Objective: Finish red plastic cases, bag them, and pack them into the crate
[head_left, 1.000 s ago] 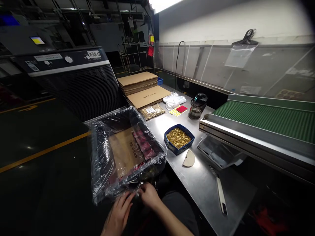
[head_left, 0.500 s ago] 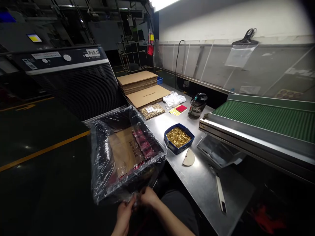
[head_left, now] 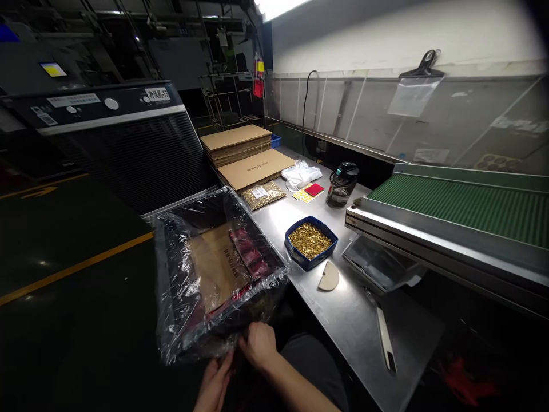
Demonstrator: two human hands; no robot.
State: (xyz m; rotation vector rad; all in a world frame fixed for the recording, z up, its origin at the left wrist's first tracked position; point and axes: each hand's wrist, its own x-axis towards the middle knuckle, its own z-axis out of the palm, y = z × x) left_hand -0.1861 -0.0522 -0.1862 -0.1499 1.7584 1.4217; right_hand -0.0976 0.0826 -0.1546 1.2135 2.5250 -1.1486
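A dark bin (head_left: pixel 171 252) stands in front of me, draped in a clear plastic bag (head_left: pixel 189 337) that hangs over its rim. Inside lie a brown cardboard sheet (head_left: pixel 212 263) with print on it and several wrapped dark pink pieces (head_left: pixel 249 252) along the right side. At the bin's near edge, my left hand (head_left: pixel 214 379) has its thumb and fingers closed on the hanging film. Just right of it, my right hand (head_left: pixel 259 346) is curled into the same film below the rim. Its fingertips are partly hidden.
Right of the bin, a metal table (head_left: pixel 326 312) bears a blue tray (head_left: pixel 305 262) of small gold pieces, a half-round beige piece (head_left: pixel 329 277) and a white-handled cutter (head_left: pixel 385 340). Stacked cardboard (head_left: pixel 240 139) stands behind. A green conveyor belt (head_left: pixel 463 203) runs at right.
My hands have moved slightly apart, the left one a little lower, and the film at the near edge has shifted with them. The view has turned slightly.
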